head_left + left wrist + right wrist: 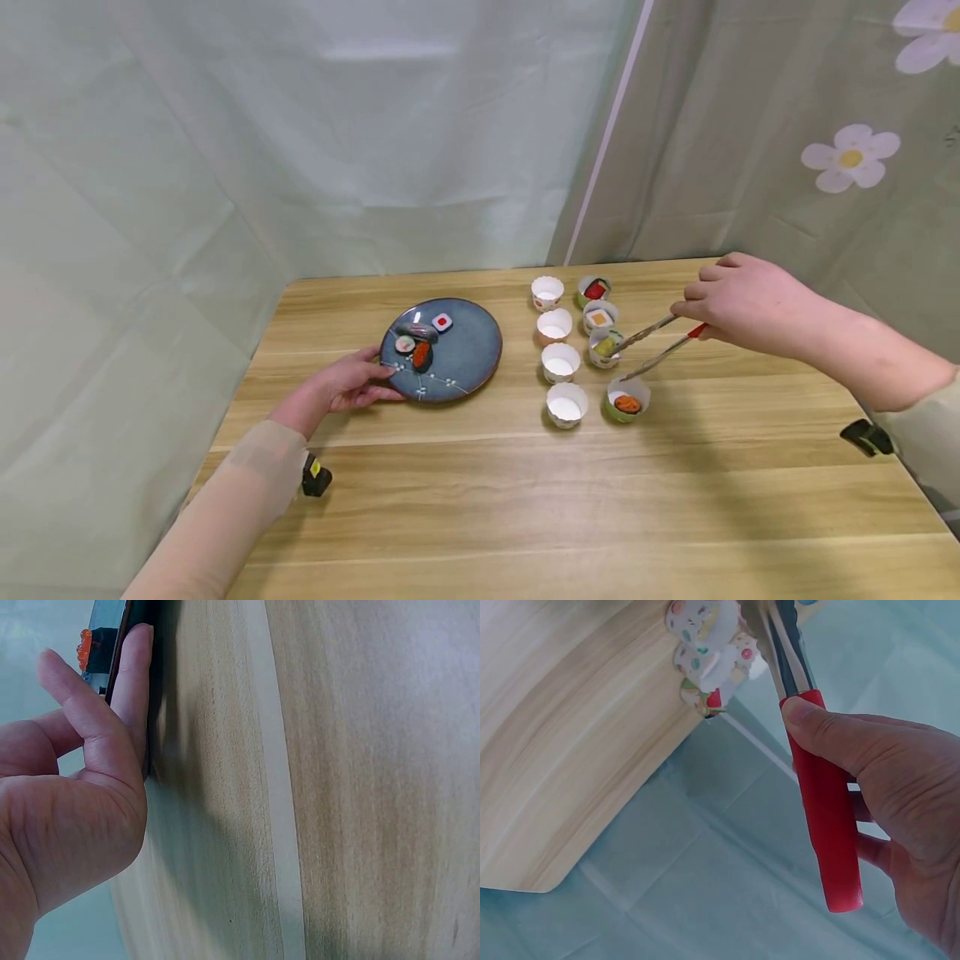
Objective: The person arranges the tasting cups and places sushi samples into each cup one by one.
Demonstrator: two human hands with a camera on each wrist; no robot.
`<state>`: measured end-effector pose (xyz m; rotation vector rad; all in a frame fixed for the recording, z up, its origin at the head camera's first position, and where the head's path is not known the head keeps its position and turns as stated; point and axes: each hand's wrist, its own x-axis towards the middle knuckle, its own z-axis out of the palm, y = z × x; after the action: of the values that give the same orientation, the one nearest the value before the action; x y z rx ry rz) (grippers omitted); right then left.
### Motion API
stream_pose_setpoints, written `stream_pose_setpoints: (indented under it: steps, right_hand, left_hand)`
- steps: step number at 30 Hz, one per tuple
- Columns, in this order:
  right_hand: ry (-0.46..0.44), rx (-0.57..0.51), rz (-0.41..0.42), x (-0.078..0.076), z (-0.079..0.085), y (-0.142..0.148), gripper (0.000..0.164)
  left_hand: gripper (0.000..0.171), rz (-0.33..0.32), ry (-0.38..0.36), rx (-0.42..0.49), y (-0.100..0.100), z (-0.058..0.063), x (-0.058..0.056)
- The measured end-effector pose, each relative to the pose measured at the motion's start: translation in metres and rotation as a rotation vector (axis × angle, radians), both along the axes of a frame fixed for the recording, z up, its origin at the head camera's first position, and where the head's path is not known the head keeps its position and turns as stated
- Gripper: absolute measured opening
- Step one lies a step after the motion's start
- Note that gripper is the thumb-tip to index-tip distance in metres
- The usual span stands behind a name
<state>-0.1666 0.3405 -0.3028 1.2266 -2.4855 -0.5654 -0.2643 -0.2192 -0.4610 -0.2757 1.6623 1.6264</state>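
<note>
My left hand (pixel 352 382) grips the near-left rim of a round blue plate (pixel 472 350), thumb over the edge and a finger underneath. On the plate's left half lie several toy sushi pieces, among them an orange-topped roe piece (pixel 422 356) and a white roll with a red centre (pixel 442 322). My right hand (pixel 753 300) holds metal tongs (pixel 663 358) with red handles (pixel 825 817), their arms spread apart. One tip reaches the cup with a yellow-green piece (pixel 606 344); the other hangs by the rim of the cup with an orange-topped piece (pixel 627 404).
Left of the filled cups runs a column of white paper cups, the nearest (pixel 566 407) without sushi. Farther back stand a cup with a white roll (pixel 599 318) and one with a red piece (pixel 596 289). A pale curtain (pixel 420 142) hangs behind the wooden table (pixel 480 508).
</note>
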Motion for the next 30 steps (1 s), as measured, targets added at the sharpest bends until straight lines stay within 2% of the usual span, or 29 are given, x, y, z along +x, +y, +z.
stream_pose_setpoints:
  steps: [6, 14, 30]
  right_hand:
    - [0.007, -0.019, -0.036, -0.004, 0.001, -0.005, 0.051]
    - [0.026, -0.035, -0.059, -0.018, 0.002, -0.014, 0.055]
    - [0.039, -0.08, -0.02, -0.048, -0.005, -0.046, 0.059]
  left_hand:
    - [0.076, -0.001, 0.005, -0.008, 0.0, 0.001, 0.0]
    - [0.076, 0.002, 0.012, -0.012, 0.0, -0.001, -0.001]
    - [0.077, 0.008, 0.01, -0.018, 0.004, -0.003, 0.001]
